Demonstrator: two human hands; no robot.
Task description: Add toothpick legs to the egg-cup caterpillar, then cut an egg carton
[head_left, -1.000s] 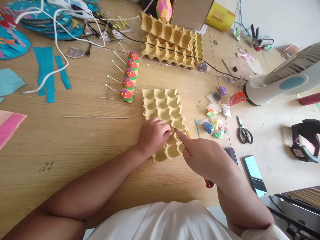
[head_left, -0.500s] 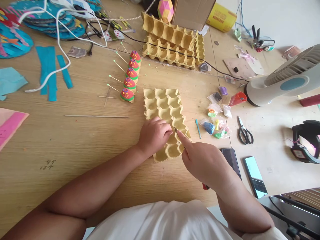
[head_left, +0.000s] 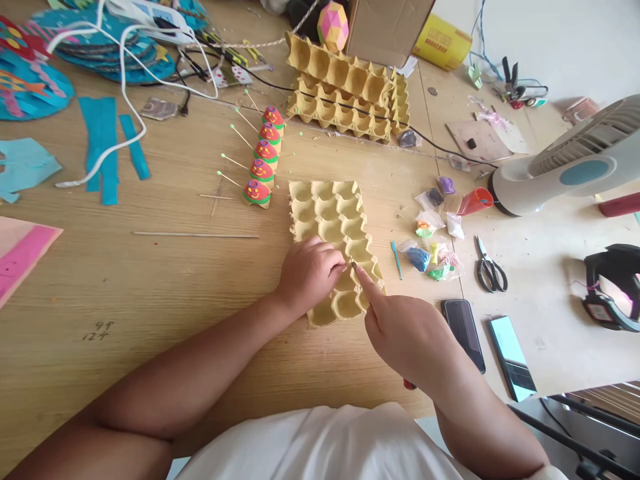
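A yellow pulp egg tray [head_left: 329,211] lies on the table in front of me, its cups facing up. My left hand [head_left: 311,272] rests on its left side, fingers curled over a ridge between the cups. In my right hand [head_left: 400,327] is a knife, most of it hidden under the palm. Its narrow dark blade [head_left: 354,264] touches the tray close to my left fingertips, with my index finger stretched along it. The red end of its handle [head_left: 409,384] sticks out below the hand.
Painted egg-carton caterpillars [head_left: 261,170] with stick feelers stand beyond the tray. More egg trays [head_left: 340,110] are stacked at the back. To the right are bagged clay [head_left: 419,256], scissors [head_left: 490,267], two phones [head_left: 463,333] and a fan [head_left: 565,170]. A thin stick [head_left: 195,235] lies left.
The view has shifted slightly, so everything sits a little lower and further right. Both hands keep nearly the same place on the tray, and the blade stays at the same ridge.
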